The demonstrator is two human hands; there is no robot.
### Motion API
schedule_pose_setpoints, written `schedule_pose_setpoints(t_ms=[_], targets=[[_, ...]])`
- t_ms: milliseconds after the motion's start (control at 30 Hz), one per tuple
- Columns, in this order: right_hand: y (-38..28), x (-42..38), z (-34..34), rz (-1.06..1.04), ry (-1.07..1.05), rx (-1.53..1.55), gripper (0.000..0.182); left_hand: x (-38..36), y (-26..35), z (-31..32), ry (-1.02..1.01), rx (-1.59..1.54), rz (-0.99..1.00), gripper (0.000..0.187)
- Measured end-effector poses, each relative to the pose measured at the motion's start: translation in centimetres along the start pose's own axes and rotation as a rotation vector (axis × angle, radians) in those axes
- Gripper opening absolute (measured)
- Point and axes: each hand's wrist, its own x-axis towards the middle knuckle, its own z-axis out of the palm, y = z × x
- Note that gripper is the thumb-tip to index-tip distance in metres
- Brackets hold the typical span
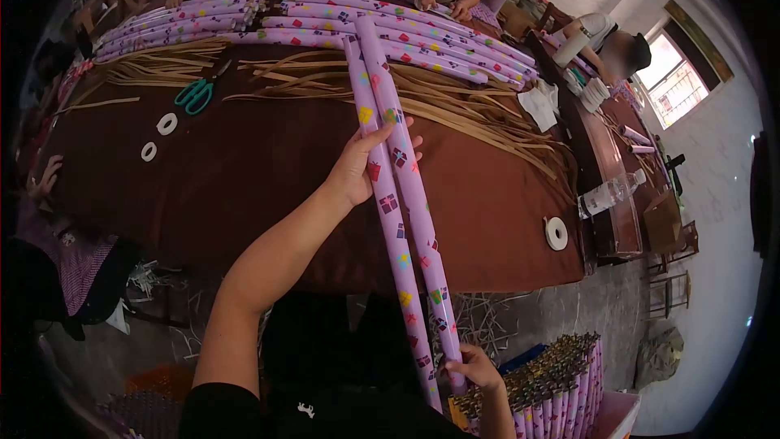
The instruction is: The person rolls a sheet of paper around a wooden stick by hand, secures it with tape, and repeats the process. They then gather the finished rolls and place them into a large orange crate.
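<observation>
Two long pink-purple rolls of gift wrapping paper, a left roll [388,211] and a right roll [410,195], slant side by side across the middle of the view. Around their upper half wraps my left hand [361,164], its thumb in front and fingers behind. My right hand [475,370] grips the right roll near its lower end. The left roll's bottom end runs down in front of my dark shirt. Beneath the rolls lies a table with a brown cloth [244,187].
More wrapping paper rolls [187,23] lie at the table's back, before several people. Brown strips [471,114], green-handled scissors [195,96] and white tape rolls [556,233] lie on the cloth. A plastic bottle [609,195] lies at the right. A box of upright rolls [561,398] stands below right.
</observation>
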Motion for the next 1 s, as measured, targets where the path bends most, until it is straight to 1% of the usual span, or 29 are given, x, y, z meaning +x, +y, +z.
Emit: schedule_pose_setpoints(t_ms=[33,67,100,167,200,233,300,333,367,433,500,633,700,833,900,933,1000], targets=[[0.5,-0.2,-0.3,0.082,-0.015,-0.071,0.034,0.1,0.0,-0.2,0.0,0.001,0.007,0.043],[1.0,-0.2,-0.5,0.08,-0.114,-0.009,0.044,0.3,0.0,-0.4,0.004,0.02,-0.002,0.043],[1.3,-0.2,-0.8,0.08,-0.117,-0.013,0.044,0.4,-0.1,-0.6,0.009,0.039,-0.013,0.043],[-0.1,-0.5,0.1,0.25,-0.135,-0.175,0.051,0.2,-0.1,-0.6,0.004,0.034,-0.034,0.043],[-0.7,-0.5,0.1,0.298,-0.197,-0.229,0.054,0.1,-0.1,-0.5,-0.003,0.03,-0.057,0.043],[-0.6,-0.5,-0.3,0.299,-0.193,-0.227,0.054,0.0,-0.1,-0.3,-0.004,0.028,-0.06,0.043],[0.0,0.0,-1.2,0.311,-0.319,-0.191,0.056,-0.1,-0.1,-0.1,-0.023,0.022,-0.048,0.042],[0.1,0.2,-1.4,0.308,-0.319,-0.191,0.056,-0.1,-0.2,0.0,-0.025,0.024,-0.048,0.042],[0.0,0.4,-1.4,0.275,-0.252,-0.202,0.055,-0.2,-0.1,0.0,-0.039,0.013,-0.054,0.042],[-0.4,0.6,-1.2,0.245,-0.185,-0.214,0.054,-0.2,0.0,-0.1,-0.051,-0.001,-0.06,0.041],[-1.1,1.0,-0.4,0.207,-0.106,-0.204,0.049,-0.2,0.1,-0.2,-0.077,0.011,-0.051,0.053],[-2.3,1.1,0.0,0.282,-0.103,-0.27,0.042,-0.4,0.2,0.0,-0.058,0.017,-0.045,0.056],[-2.3,1.0,0.1,0.219,-0.124,-0.284,0.04,-0.2,0.2,-0.2,-0.08,0.013,-0.051,0.057],[-1.7,1.1,0.0,0.219,-0.127,-0.297,0.041,-0.2,0.2,-0.2,-0.086,0.01,-0.057,0.054],[-1.6,1.0,0.0,0.138,-0.141,-0.3,0.042,-0.1,0.1,-0.3,-0.073,0.016,-0.032,0.055],[-1.7,0.9,-0.1,0.093,-0.164,-0.285,0.042,-0.1,0.0,-0.1,-0.045,-0.004,-0.008,0.047],[-0.9,0.8,-0.4,0.1,-0.087,-0.254,0.039,0.2,0.3,-0.4,-0.011,-0.014,0.014,0.046]])
